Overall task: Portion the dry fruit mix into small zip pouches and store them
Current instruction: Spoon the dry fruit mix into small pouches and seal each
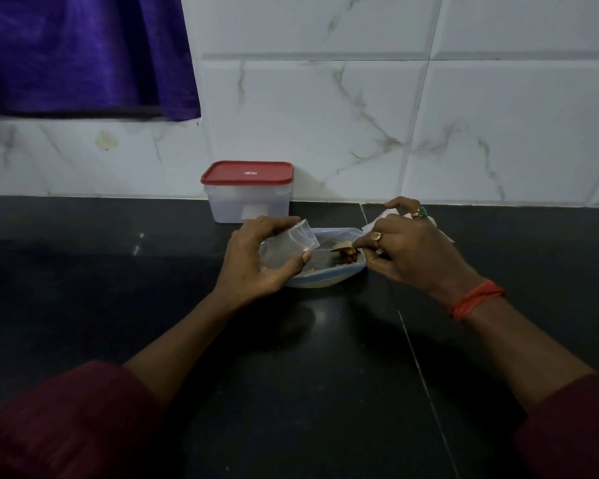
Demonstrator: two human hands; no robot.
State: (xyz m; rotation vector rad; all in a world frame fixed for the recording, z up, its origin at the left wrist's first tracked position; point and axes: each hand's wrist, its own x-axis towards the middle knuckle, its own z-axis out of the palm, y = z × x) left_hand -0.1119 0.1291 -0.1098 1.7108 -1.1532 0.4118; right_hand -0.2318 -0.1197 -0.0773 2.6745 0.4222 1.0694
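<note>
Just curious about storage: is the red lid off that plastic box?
No, the red lid sits flat on top of the plastic box.

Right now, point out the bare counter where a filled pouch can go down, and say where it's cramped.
Bare counter lies left of the red-lidded box and left hand, right of the right hand, and in front of the bowl. It is cramped at the bowl: both hands, the held pouch, the pinched dry fruit and spare pouches crowd there.
</note>
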